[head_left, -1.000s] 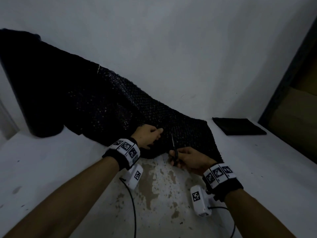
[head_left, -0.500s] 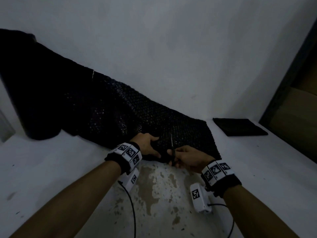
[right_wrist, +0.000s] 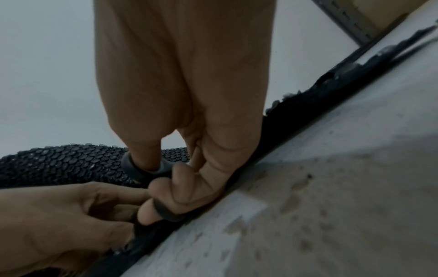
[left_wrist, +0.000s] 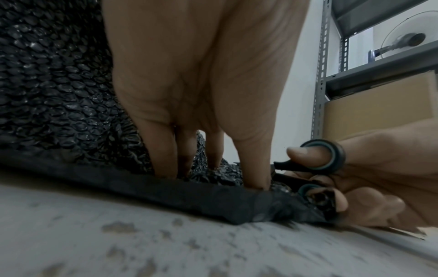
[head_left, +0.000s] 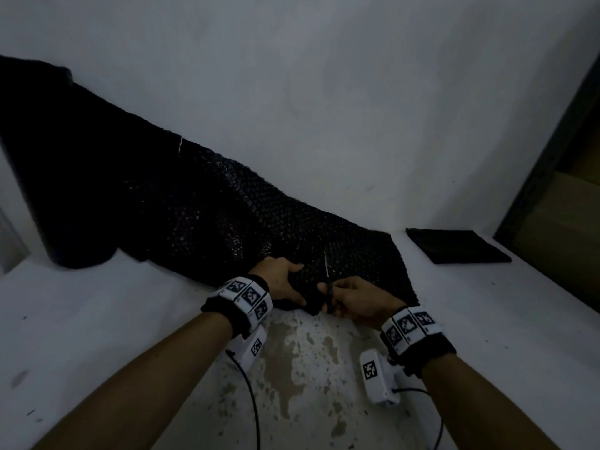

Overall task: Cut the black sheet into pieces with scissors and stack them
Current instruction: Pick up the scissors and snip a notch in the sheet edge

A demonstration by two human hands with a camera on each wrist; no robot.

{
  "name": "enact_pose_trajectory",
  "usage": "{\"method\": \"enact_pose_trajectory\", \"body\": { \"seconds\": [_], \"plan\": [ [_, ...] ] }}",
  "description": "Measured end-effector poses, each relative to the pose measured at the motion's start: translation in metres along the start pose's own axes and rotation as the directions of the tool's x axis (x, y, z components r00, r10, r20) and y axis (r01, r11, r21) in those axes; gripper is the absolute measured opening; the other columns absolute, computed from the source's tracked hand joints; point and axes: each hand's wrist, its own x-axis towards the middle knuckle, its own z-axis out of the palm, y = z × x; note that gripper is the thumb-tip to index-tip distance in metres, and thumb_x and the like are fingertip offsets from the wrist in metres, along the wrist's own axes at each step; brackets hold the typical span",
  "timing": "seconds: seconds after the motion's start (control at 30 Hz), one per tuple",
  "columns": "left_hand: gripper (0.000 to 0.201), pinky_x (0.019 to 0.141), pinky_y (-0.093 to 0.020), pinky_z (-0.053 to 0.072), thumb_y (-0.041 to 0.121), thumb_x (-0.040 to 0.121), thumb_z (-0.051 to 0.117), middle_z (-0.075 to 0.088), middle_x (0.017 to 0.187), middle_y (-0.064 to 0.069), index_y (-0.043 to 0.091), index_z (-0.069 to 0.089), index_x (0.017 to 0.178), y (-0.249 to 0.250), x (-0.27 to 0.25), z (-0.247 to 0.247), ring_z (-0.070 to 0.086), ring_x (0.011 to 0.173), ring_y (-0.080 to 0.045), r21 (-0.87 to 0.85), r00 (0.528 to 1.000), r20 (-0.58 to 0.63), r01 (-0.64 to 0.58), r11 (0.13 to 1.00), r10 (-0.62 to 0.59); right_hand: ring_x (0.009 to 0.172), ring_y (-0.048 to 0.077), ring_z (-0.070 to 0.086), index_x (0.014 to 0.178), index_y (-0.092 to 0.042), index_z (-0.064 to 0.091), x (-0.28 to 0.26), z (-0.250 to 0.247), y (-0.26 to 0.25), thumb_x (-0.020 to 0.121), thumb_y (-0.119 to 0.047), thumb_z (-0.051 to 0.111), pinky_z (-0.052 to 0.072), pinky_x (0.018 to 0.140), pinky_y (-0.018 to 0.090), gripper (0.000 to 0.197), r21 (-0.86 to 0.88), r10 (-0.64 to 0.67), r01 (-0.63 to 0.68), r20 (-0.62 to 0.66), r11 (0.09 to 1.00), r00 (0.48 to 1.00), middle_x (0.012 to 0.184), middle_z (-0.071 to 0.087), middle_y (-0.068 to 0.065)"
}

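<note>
A black bubble sheet (head_left: pixel 211 222) runs from a roll (head_left: pixel 48 177) at the left across the white table (head_left: pixel 97 336). My left hand (head_left: pixel 282 280) grips the sheet's near edge, and the sheet (left_wrist: pixel 47 84) bunches between its fingers (left_wrist: pixel 166 153) and thumb. Just to its right, my right hand (head_left: pixel 357 303) holds black scissors (head_left: pixel 328 284), thumb and fingers through the handle rings (left_wrist: pixel 331 155). The blade points away from me over the sheet, at its near edge. In the right wrist view the rings (right_wrist: pixel 142 172) sit close to my left hand (right_wrist: pixel 59 215).
A flat stack of cut black pieces (head_left: pixel 454 251) lies at the back right of the table. A wall stands right behind the sheet. A metal shelf rack with a cardboard box (head_left: pixel 571 228) borders the right side. Worn patches (head_left: pixel 292 368) mark the table between my forearms.
My left hand has come down from a raised pinch and now grips the sheet's near edge. The right hand has moved the scissors forward and left to the sheet's edge.
</note>
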Motion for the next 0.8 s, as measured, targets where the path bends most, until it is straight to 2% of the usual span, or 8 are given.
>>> {"method": "enact_pose_trajectory", "body": {
  "seconds": [0.07,0.17,0.33,0.47,0.57,0.67,0.8],
  "plan": [
    [0.101,0.115,-0.032,0.035,0.057,0.069,0.083,0.039,0.156,0.0,0.031,0.035,0.153,0.0,-0.001,0.0,0.036,0.142,-0.023,0.005,1.0,-0.002,-0.003,1.0,0.003,0.068,0.017,0.058,0.081,-0.009,0.074,0.0,0.0,-0.004,0.095,-0.041,0.064,0.049,0.072,0.032,0.036,0.003,-0.002,0.002,0.023,1.0,1.0,0.079,0.072,0.009],
    [0.101,0.115,-0.03,0.034,0.057,0.068,0.083,0.039,0.156,0.0,0.03,0.035,0.153,-0.001,-0.001,0.001,0.037,0.142,-0.022,0.008,1.0,-0.009,-0.015,1.0,0.015,0.064,0.015,0.057,0.076,-0.008,0.073,-0.002,0.0,-0.01,0.098,-0.038,0.061,0.05,0.067,0.027,0.039,-0.024,-0.016,0.017,0.025,1.0,1.0,0.076,0.071,0.008],
    [0.099,0.114,-0.029,0.035,0.053,0.07,0.084,0.039,0.155,-0.001,0.03,0.035,0.153,0.0,-0.002,0.0,0.037,0.141,-0.022,-0.004,1.0,-0.003,-0.011,1.0,0.011,0.066,0.017,0.057,0.076,-0.008,0.073,0.006,-0.003,-0.012,0.097,-0.039,0.063,0.049,0.07,0.03,0.039,-0.077,-0.013,0.014,0.005,0.997,1.0,0.078,0.07,0.009],
    [0.1,0.115,-0.032,0.035,0.052,0.071,0.084,0.038,0.155,-0.002,0.029,0.033,0.154,-0.001,-0.001,-0.001,0.036,0.141,-0.024,-0.01,1.0,0.016,-0.002,1.0,0.002,0.061,0.012,0.055,0.071,-0.011,0.07,0.009,-0.007,-0.012,0.097,-0.034,0.063,0.048,0.064,0.025,0.035,-0.07,-0.023,0.024,0.011,0.997,1.0,0.07,0.069,0.002],
    [0.1,0.114,-0.032,0.037,0.052,0.071,0.084,0.039,0.154,-0.003,0.029,0.034,0.154,0.0,-0.002,-0.001,0.039,0.139,-0.024,-0.013,1.0,0.018,0.002,1.0,-0.002,0.057,0.01,0.055,0.068,-0.012,0.069,0.008,-0.006,-0.013,0.098,-0.034,0.062,0.048,0.06,0.022,0.037,-0.059,-0.024,0.025,0.013,0.998,1.0,0.068,0.069,0.002],
    [0.1,0.112,-0.032,0.039,0.051,0.071,0.085,0.041,0.153,-0.002,0.031,0.034,0.154,0.0,-0.001,-0.001,0.041,0.138,-0.024,-0.012,1.0,0.028,0.0,1.0,0.0,0.059,0.012,0.057,0.066,-0.014,0.069,0.011,-0.003,-0.015,0.097,-0.039,0.063,0.049,0.065,0.027,0.04,-0.064,-0.012,0.012,0.002,0.998,1.0,0.072,0.071,0.004],
    [0.103,0.114,-0.032,0.036,0.054,0.068,0.085,0.039,0.155,-0.003,0.032,0.032,0.154,-0.002,0.0,0.0,0.036,0.141,-0.025,-0.003,0.999,0.04,-0.004,1.0,0.004,0.062,0.014,0.058,0.068,-0.013,0.07,0.017,-0.006,-0.017,0.096,-0.041,0.064,0.05,0.067,0.028,0.04,-0.071,0.008,-0.009,-0.015,0.997,1.0,0.073,0.072,0.005]
  ]
}}
